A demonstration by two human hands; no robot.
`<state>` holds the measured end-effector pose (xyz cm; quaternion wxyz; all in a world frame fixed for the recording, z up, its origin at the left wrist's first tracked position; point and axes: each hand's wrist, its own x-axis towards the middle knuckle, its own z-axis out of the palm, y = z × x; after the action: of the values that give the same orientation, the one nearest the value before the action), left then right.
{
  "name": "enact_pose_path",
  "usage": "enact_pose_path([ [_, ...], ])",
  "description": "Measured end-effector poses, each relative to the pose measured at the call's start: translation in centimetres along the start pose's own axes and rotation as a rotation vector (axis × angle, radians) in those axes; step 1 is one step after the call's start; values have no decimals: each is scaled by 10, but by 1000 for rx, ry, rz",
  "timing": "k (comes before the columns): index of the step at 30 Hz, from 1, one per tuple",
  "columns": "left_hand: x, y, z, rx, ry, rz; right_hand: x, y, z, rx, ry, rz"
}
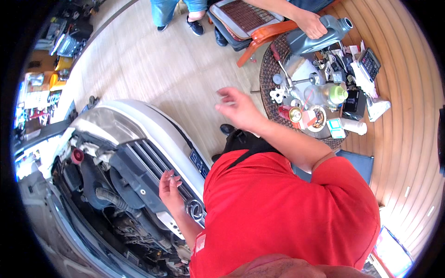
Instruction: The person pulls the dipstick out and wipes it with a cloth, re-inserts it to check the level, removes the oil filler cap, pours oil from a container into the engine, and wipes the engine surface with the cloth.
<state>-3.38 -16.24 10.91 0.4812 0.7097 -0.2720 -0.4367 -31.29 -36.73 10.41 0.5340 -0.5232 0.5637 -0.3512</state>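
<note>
My left hand (170, 191) is raised above the front grille (153, 156) of a white car, fingers bent and apart. A small pale spot shows at its fingertips, too small to identify. Over the floor, between the car and a round wicker-edged table (266, 81), my right hand (240, 109) hangs in the air. Its thumb and fingers are apart and slightly blurred, with nothing seen in them. Beside the left hand lies the exposed engine bay (114, 205), with a ribbed air intake hose (111, 196) and a red cap (77, 156).
Another person's hand (313, 26) grips a grey oil jug (306, 43) with an uncapped mouth. A ratchet wrench (283, 67), drink can (290, 113), green-lidded bottle (337, 94) and calculator (369, 64) crowd the table. A wooden-armed chair (267, 31) stands behind. Someone's legs (163, 12) are beyond.
</note>
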Motion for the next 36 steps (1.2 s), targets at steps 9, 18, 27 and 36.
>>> enact_pose_path([
  [9,85,18,36,33,-215,-54,39,-1,0,-74,-33,61],
  [18,237,10,128,727,-654,179,109,77,26,-299,4,314],
  [27,385,-154,169,965,-771,45,192,250,17,-695,-107,698],
  [36,400,-256,197,1028,-741,73,260,463,-23,-756,-88,974],
])
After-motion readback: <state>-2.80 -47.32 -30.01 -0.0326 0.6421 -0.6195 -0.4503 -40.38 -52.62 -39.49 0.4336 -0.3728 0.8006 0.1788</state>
